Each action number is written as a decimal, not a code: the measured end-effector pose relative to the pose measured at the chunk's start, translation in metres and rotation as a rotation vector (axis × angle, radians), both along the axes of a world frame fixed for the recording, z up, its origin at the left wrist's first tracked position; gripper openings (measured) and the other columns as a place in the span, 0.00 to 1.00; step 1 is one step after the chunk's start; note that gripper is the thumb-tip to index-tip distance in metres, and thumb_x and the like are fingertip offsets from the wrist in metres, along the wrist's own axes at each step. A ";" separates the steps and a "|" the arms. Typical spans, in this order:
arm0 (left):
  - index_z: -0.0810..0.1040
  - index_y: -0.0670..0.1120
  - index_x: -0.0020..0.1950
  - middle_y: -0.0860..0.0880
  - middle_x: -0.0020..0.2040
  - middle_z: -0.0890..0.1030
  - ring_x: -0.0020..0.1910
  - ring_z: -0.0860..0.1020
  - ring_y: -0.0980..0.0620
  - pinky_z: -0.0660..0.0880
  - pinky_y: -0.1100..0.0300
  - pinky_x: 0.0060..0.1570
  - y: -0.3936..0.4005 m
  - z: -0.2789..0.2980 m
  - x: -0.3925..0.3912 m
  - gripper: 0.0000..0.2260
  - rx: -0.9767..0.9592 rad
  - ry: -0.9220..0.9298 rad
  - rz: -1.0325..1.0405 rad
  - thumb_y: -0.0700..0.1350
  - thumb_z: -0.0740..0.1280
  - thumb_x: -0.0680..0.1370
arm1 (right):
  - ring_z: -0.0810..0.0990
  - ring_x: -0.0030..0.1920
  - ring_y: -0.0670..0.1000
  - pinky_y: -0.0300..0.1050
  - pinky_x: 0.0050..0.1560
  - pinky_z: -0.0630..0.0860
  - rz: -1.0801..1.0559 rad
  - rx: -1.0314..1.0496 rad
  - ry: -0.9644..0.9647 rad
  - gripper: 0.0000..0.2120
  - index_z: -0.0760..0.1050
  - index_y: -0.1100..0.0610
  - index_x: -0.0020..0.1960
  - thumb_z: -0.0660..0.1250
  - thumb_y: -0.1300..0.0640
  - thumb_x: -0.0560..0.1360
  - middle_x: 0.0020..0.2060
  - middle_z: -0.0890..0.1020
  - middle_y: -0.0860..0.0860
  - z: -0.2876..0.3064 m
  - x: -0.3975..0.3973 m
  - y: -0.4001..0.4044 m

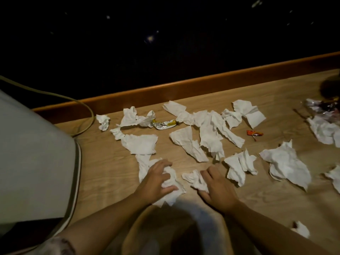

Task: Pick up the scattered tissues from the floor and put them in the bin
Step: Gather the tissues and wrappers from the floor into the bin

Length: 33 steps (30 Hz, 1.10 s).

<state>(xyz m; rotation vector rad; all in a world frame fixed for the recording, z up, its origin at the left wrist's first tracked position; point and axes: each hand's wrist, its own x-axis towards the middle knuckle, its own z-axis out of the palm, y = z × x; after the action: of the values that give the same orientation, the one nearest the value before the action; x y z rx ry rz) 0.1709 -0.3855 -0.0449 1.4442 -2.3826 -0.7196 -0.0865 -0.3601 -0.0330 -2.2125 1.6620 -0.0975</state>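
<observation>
1. Tissues, white, crumpled and torn paper, are lying scattered over the light wood-grain floor (103,166); none is showing in a bin, so by my reading the job is only beginning, with nearly every piece left to gather.
2. Blurred pale rounded rim (217,218), nearest the camera between the forearms, is possibly belonging to the bin; too soft to tell.
3. Left hand (156,183) is gathering a white crumpled tissue sheet (171,188) on the floor, fingers curling into it and thumb pressing its lower edge.
4. Right hand (219,190) is pinching a small white twisted tissue scrap (193,178), fingertips closing on its right end; the scrap is resting on the floor.
5. Small white tissue scrap with a dark spot (300,229) is lying apart, near right.
6. Large white crumpled tissue wad (287,162) is sitting to the right of the hands, untouched.
7. Middle cluster of long white torn tissue strips (207,133) is spreading beyond the hands, pieces overlapping.
8. Silver-and-yellow foil wrapper (163,124) is lying among the far tissues; an orange sweet wrapper (254,133) is lying right of the strips.
9. Small white balled tissue (104,122) is sitting far left, near a pale cable (88,109).
10. Brown wooden skirting board (184,87) is bounding the floor at the far side.
</observation>
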 end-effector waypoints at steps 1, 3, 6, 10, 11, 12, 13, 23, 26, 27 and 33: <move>0.82 0.48 0.47 0.49 0.68 0.73 0.70 0.66 0.51 0.65 0.53 0.70 0.006 -0.003 -0.001 0.18 0.012 -0.007 0.014 0.62 0.66 0.73 | 0.74 0.48 0.47 0.38 0.43 0.73 0.032 -0.028 0.004 0.21 0.73 0.50 0.58 0.66 0.39 0.71 0.52 0.73 0.48 -0.003 -0.001 0.006; 0.80 0.46 0.52 0.47 0.61 0.76 0.62 0.71 0.51 0.70 0.50 0.64 0.015 -0.008 -0.003 0.14 0.024 -0.011 -0.002 0.54 0.65 0.76 | 0.73 0.46 0.47 0.38 0.41 0.71 0.058 -0.083 -0.026 0.18 0.76 0.50 0.52 0.67 0.38 0.71 0.50 0.75 0.48 -0.008 -0.003 0.012; 0.76 0.45 0.58 0.47 0.58 0.76 0.57 0.71 0.54 0.69 0.61 0.60 0.022 0.001 -0.013 0.12 0.076 0.033 -0.027 0.43 0.67 0.76 | 0.74 0.50 0.48 0.38 0.46 0.72 0.079 -0.042 -0.130 0.15 0.78 0.53 0.52 0.70 0.44 0.71 0.52 0.75 0.49 -0.007 0.001 0.010; 0.71 0.49 0.68 0.54 0.60 0.72 0.59 0.70 0.60 0.60 0.81 0.56 0.011 0.023 -0.025 0.21 0.097 0.219 0.217 0.38 0.67 0.76 | 0.72 0.62 0.49 0.37 0.60 0.68 0.015 -0.029 -0.282 0.16 0.77 0.54 0.59 0.72 0.55 0.72 0.62 0.74 0.50 0.010 0.022 -0.011; 0.73 0.50 0.67 0.54 0.57 0.71 0.56 0.70 0.60 0.62 0.81 0.54 0.004 0.028 -0.026 0.21 0.064 0.263 0.302 0.36 0.67 0.76 | 0.70 0.65 0.48 0.39 0.65 0.68 -0.030 -0.041 -0.320 0.18 0.75 0.54 0.61 0.72 0.57 0.72 0.65 0.73 0.51 0.017 0.030 -0.018; 0.77 0.48 0.64 0.52 0.54 0.71 0.52 0.71 0.60 0.63 0.80 0.52 -0.006 0.032 -0.025 0.20 -0.001 0.305 0.375 0.33 0.67 0.74 | 0.68 0.68 0.48 0.43 0.69 0.67 -0.075 -0.053 -0.363 0.20 0.74 0.55 0.63 0.72 0.60 0.72 0.68 0.72 0.51 0.023 0.039 -0.027; 0.79 0.45 0.60 0.50 0.51 0.71 0.49 0.70 0.60 0.64 0.80 0.51 -0.015 0.035 -0.023 0.18 -0.071 0.335 0.446 0.31 0.67 0.73 | 0.66 0.71 0.49 0.47 0.72 0.66 -0.111 -0.061 -0.393 0.22 0.72 0.54 0.64 0.71 0.62 0.72 0.70 0.71 0.51 0.029 0.046 -0.036; 0.78 0.49 0.54 0.49 0.75 0.62 0.77 0.52 0.51 0.51 0.57 0.74 -0.007 0.009 0.024 0.17 -0.031 0.162 0.544 0.30 0.68 0.71 | 0.58 0.76 0.54 0.54 0.75 0.57 -0.097 0.042 -0.006 0.46 0.47 0.48 0.79 0.69 0.66 0.71 0.76 0.61 0.52 0.014 0.066 -0.070; 0.77 0.49 0.60 0.46 0.76 0.62 0.76 0.50 0.54 0.54 0.53 0.75 0.024 -0.005 0.030 0.15 -0.007 0.083 0.292 0.42 0.68 0.73 | 0.68 0.65 0.53 0.49 0.65 0.66 -0.016 -0.009 -0.005 0.41 0.56 0.50 0.77 0.70 0.62 0.70 0.64 0.71 0.51 0.002 0.060 -0.049; 0.76 0.49 0.61 0.45 0.75 0.62 0.75 0.52 0.56 0.55 0.54 0.74 0.032 -0.006 0.029 0.16 0.031 0.068 0.237 0.48 0.67 0.74 | 0.70 0.62 0.53 0.48 0.62 0.68 0.020 -0.003 -0.020 0.37 0.61 0.50 0.75 0.71 0.60 0.69 0.61 0.73 0.51 -0.001 0.058 -0.042; 0.75 0.48 0.63 0.48 0.61 0.74 0.60 0.65 0.61 0.62 0.72 0.61 0.034 0.000 0.018 0.17 0.108 0.136 0.105 0.47 0.65 0.74 | 0.74 0.47 0.51 0.44 0.41 0.71 -0.054 -0.080 -0.178 0.13 0.75 0.53 0.47 0.68 0.45 0.69 0.44 0.74 0.49 -0.007 0.068 -0.031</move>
<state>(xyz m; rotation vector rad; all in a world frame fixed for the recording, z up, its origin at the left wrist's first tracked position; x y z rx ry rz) 0.1891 -0.3512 -0.0448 1.4983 -2.1791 -0.9014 -0.0189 -0.3913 -0.0403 -2.1466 1.6455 -0.3697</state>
